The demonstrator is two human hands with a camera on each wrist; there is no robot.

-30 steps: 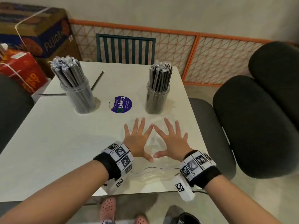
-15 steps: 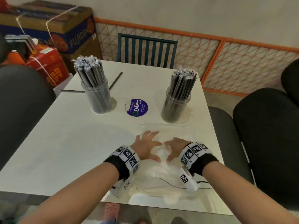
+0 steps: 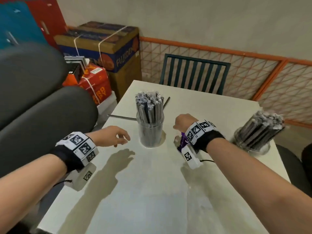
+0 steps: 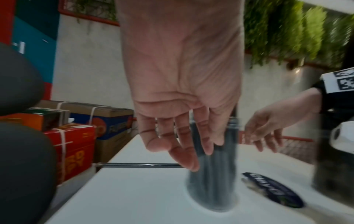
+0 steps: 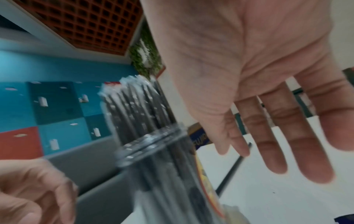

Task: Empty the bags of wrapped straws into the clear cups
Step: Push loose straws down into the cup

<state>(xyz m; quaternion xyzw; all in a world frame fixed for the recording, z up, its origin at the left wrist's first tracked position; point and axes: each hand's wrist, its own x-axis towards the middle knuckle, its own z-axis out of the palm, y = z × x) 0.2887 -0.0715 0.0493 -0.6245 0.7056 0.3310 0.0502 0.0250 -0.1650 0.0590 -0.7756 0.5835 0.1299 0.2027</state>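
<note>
On the white table [image 3: 152,191], a clear cup [image 3: 150,132] packed with upright wrapped straws [image 3: 149,105] stands between both hands; the left hand [image 3: 111,136] and right hand [image 3: 183,122] flank it, fingers loosely spread, holding nothing, roughly equally near

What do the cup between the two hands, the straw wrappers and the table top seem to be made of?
Cup: clear, glossy plastic, probably; the dark straws show through its wall.
Straw wrappers: thin shiny film, probably plastic; crinkled ends glint pale above the rim.
Table top: smooth white semi-gloss surface, perhaps laminate; it shows soft arm shadows and a faint sheen.
</note>
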